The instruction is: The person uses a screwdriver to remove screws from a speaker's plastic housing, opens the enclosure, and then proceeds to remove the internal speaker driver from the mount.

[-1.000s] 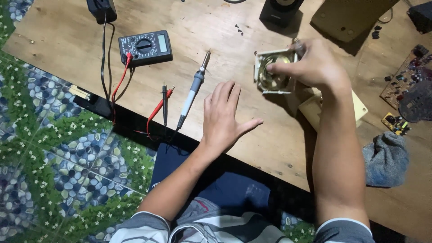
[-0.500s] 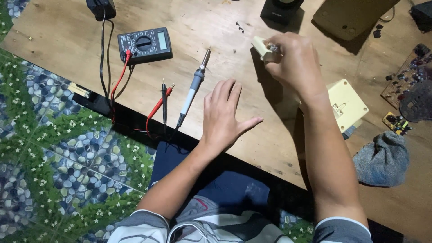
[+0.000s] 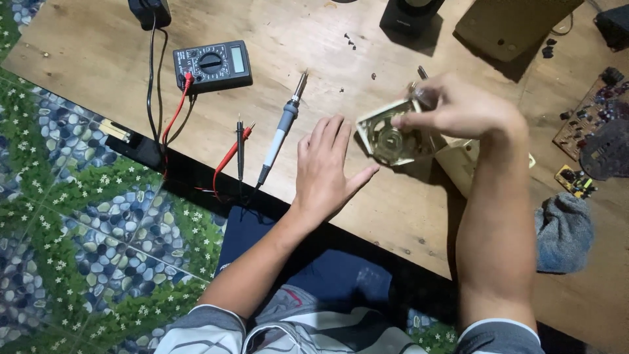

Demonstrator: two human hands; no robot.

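The right hand (image 3: 458, 108) is gripping a small square cream-coloured housing (image 3: 392, 134) by its far right corner, fingers clamped on the rim, and is holding it tilted above the wooden table (image 3: 98, 59) with its hollow inside facing the camera. A round part is showing inside the housing. The left hand (image 3: 325, 169) is lying flat, palm down, on the table just left of the housing, its grip apart and holding nothing; the thumb tip is pointing toward the housing, apart from it.

A soldering iron (image 3: 283, 126) is lying just left of the left hand, tip pointing far. Red and black test probes (image 3: 239, 145) are lying left of the iron, their leads running to a dark multimeter (image 3: 213, 64) at the far left. A cream-coloured panel (image 3: 462, 164) is lying under the right wrist. A grey cloth (image 3: 563, 233) is sitting at the near right, and circuit boards (image 3: 593, 124) are lying at the far right edge.
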